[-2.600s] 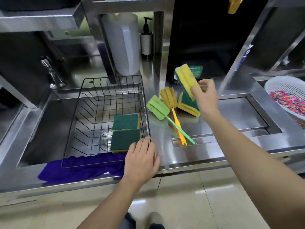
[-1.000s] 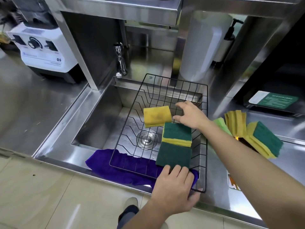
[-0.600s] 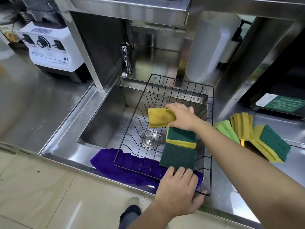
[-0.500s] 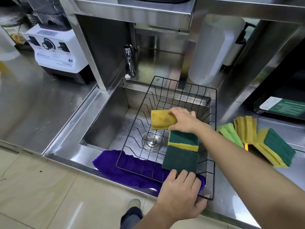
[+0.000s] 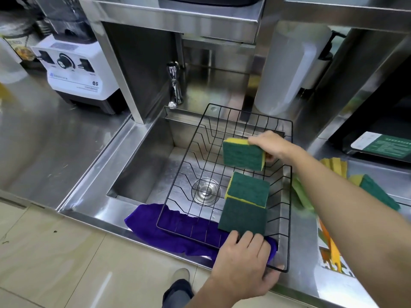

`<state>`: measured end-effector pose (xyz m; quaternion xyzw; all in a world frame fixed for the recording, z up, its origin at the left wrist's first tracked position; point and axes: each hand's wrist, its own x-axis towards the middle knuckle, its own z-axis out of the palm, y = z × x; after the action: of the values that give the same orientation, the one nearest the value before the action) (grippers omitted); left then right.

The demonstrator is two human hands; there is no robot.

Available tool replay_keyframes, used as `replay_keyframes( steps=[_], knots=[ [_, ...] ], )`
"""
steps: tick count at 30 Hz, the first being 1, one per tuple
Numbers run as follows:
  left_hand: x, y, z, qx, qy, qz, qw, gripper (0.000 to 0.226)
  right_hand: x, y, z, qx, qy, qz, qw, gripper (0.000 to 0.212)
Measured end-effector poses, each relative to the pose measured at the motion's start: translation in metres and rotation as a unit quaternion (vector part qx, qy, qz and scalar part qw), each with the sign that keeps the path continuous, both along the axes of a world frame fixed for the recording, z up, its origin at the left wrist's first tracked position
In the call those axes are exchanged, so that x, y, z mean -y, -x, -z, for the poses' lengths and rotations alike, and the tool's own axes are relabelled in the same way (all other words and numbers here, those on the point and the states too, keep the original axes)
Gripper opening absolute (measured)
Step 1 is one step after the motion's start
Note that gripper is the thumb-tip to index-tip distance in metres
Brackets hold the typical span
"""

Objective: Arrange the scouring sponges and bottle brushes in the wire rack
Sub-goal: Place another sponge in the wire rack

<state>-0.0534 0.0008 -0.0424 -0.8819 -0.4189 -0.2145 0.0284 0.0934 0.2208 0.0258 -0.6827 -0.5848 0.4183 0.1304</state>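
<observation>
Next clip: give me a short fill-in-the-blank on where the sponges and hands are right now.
1. The right hand holds a sponge with its ____ side facing the camera.
2. ____ other sponges lie flat in the wire rack.
3. The left hand grips the rack's ____ edge.
4. Under that edge lies a ____ cloth.

Missing words: green; two; near; purple

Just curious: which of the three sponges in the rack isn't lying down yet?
The far sponge, held tilted in the right hand; the other two lie flat nearer the left hand.

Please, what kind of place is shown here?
Probably a commercial kitchen or drink-shop wash area: a stainless steel sink set in steel counters, a white heavy-duty blender base, and steel shelving overhead.
</observation>
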Motion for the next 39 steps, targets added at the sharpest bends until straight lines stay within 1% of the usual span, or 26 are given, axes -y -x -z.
replay_keyframes(
  steps=[1, 2, 3, 4, 6, 7, 8, 9, 11, 13, 14, 18, 21, 23, 25, 27, 29, 30, 32, 34, 36, 37, 39],
  knots=[
    [0.0, 0.0, 0.0, 0.0, -0.003, 0.0, 1.0, 0.034, 0.002, -0.005, 0.003, 0.008, 0.043, -0.01, 0.999, 0.026],
    [-0.001, 0.0, 0.0, 0.001, -0.007, 0.0, 1.0, 0.035, 0.004, -0.007, 0.007, 0.028, 0.065, -0.025, 0.997, 0.026],
    [-0.001, 0.0, 0.0, 0.001, -0.012, 0.001, 1.0, 0.035, 0.006, -0.008, 0.012, 0.064, 0.058, -0.045, 0.995, 0.028],
    [-0.001, 0.0, 0.0, 0.0, -0.015, 0.003, 1.0, 0.035, 0.007, -0.008, 0.017, 0.12, 0.019, -0.067, 0.99, 0.03],
    [-0.001, 0.001, 0.001, -0.006, -0.017, 0.005, 1.0, 0.035, 0.009, -0.007, 0.026, 0.242, -0.102, -0.098, 0.96, 0.03],
    [-0.001, 0.001, 0.001, -0.007, -0.016, 0.005, 1.0, 0.035, 0.012, -0.005, 0.027, 0.266, -0.156, -0.11, 0.945, 0.031],
    [-0.001, 0.001, 0.001, -0.007, -0.014, 0.004, 1.0, 0.035, 0.014, -0.004, 0.028, 0.263, -0.185, -0.121, 0.939, 0.035],
    [-0.001, 0.001, 0.001, -0.007, -0.013, 0.003, 1.0, 0.034, 0.015, -0.002, 0.028, 0.243, -0.18, -0.134, 0.944, 0.043],
    [-0.001, 0.001, 0.001, -0.007, -0.014, 0.002, 1.0, 0.033, 0.017, 0.0, 0.028, 0.207, -0.095, -0.169, 0.959, 0.064],
    [-0.001, 0.001, 0.001, -0.009, -0.014, 0.009, 1.0, 0.031, 0.02, -0.001, 0.03, 0.227, -0.017, -0.197, 0.954, 0.075],
    [-0.001, 0.001, 0.0, -0.01, -0.013, 0.011, 1.0, 0.031, 0.02, -0.002, 0.031, 0.228, -0.008, -0.196, 0.954, 0.075],
    [-0.001, 0.002, 0.0, -0.012, -0.015, 0.01, 1.0, 0.032, 0.019, -0.004, 0.032, 0.198, -0.031, -0.182, 0.963, 0.063],
    [-0.001, 0.002, 0.0, -0.015, -0.013, 0.008, 1.0, 0.032, 0.02, -0.003, 0.03, 0.206, -0.043, -0.183, 0.96, 0.066],
    [-0.001, 0.002, -0.001, -0.017, -0.012, 0.006, 1.0, 0.033, 0.022, -0.002, 0.029, 0.238, -0.058, -0.192, 0.95, 0.076],
    [-0.001, 0.002, -0.001, -0.018, -0.013, 0.005, 1.0, 0.033, 0.023, 0.0, 0.028, 0.29, -0.071, -0.21, 0.931, 0.084],
    [-0.001, 0.002, -0.001, -0.018, -0.014, 0.004, 1.0, 0.033, 0.022, 0.003, 0.025, 0.335, -0.059, -0.233, 0.911, 0.09],
    [-0.001, 0.002, -0.001, -0.019, -0.017, 0.003, 1.0, 0.033, 0.021, 0.005, 0.021, 0.358, -0.039, -0.262, 0.895, 0.087],
    [-0.001, 0.002, 0.0, -0.019, -0.019, 0.004, 1.0, 0.033, 0.022, 0.006, 0.018, 0.355, -0.039, -0.275, 0.893, 0.083],
    [-0.001, 0.001, 0.0, -0.018, -0.018, 0.003, 1.0, 0.032, 0.026, 0.008, 0.015, 0.306, -0.058, -0.298, 0.902, 0.081],
    [-0.001, 0.001, 0.001, -0.015, -0.018, 0.002, 1.0, 0.032, 0.032, 0.012, 0.012, 0.228, -0.07, -0.318, 0.918, 0.077],
    [-0.001, 0.001, 0.002, -0.013, -0.023, 0.002, 1.0, 0.031, 0.039, 0.015, 0.012, 0.182, -0.042, -0.346, 0.919, 0.058],
    [-0.001, 0.001, 0.002, -0.012, -0.026, 0.001, 1.0, 0.031, 0.041, 0.016, 0.012, 0.18, -0.023, -0.362, 0.914, 0.049],
    [-0.001, 0.001, 0.002, -0.007, -0.03, -0.002, 1.0, 0.032, 0.044, 0.016, 0.014, 0.182, -0.004, -0.375, 0.909, 0.04]
  ],
)
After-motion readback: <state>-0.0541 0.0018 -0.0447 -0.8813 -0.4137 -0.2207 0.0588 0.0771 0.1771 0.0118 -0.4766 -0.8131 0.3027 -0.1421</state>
